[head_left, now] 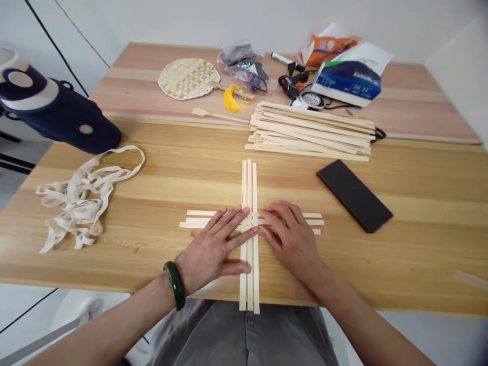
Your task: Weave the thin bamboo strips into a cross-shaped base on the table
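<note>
Filling most of the view, a wooden table (427,254) is yellowish in front and pinker at the back. Leaning over its left corner is a big dark blue object (72,114) with a white band, and in front of that lies a loose tangle of white tape (102,202). Toward the back right, a thick stack of pale strips (310,132) lies roughly sideways.

At the middle of the near side, three upright strips (249,188) run away from the person, their near ends poking past the table edge, and they cross three crosswise strips (312,222). Fingers partly hide the crossing, so I can't tell which strip passes over which.

The left hand (211,249) lies palm down with fingers fanned wide, tips and thumb on the upright strips. The right hand (295,239) is bent just right of the crossing, index finger and thumb narrowly apart; whether they pinch a strip, I can't tell.

Behind sit a woven fan (186,79) and a blue-and-white packet (351,79); a flat black slab (354,195) lies to the right. Smaller still are the clear bag (246,66), the glue gun (292,84), the yellow tassel (232,99) and a dark green bangle (175,284) on the left wrist.
</note>
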`<action>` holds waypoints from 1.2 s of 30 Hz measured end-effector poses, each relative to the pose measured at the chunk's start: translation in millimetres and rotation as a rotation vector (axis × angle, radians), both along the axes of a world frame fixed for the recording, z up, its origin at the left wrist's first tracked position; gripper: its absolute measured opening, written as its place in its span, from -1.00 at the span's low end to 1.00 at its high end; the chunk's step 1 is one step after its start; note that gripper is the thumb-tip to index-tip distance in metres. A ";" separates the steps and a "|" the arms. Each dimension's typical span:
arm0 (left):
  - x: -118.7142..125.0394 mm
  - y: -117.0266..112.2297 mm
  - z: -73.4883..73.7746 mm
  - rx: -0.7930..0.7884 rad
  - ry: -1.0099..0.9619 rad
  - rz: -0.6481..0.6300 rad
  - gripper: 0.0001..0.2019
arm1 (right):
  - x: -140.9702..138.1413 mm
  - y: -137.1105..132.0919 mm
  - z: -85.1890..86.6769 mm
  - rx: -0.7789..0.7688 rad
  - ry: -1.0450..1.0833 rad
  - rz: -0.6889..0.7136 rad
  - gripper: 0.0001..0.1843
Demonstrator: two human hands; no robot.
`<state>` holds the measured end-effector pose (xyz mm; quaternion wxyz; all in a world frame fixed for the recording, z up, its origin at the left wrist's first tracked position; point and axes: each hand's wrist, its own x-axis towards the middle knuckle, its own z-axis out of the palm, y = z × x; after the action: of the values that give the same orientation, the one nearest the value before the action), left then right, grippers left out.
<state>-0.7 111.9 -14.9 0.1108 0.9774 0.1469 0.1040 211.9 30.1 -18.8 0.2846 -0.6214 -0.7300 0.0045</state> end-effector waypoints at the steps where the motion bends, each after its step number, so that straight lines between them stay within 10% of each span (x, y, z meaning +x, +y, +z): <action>1: 0.1 0.0 0.2 0.002 0.005 -0.001 -0.22 | 0.2 0.2 -0.1 0.003 0.010 0.003 -0.71; 36: 1.4 -1.2 6.8 0.052 0.040 -0.008 -0.13 | -1.8 2.9 4.3 0.047 0.058 0.083 -0.78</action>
<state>0.8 110.7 -8.1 0.0829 0.9824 0.1426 0.0880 210.0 33.0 -14.5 0.3196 -0.5834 -0.7465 0.0171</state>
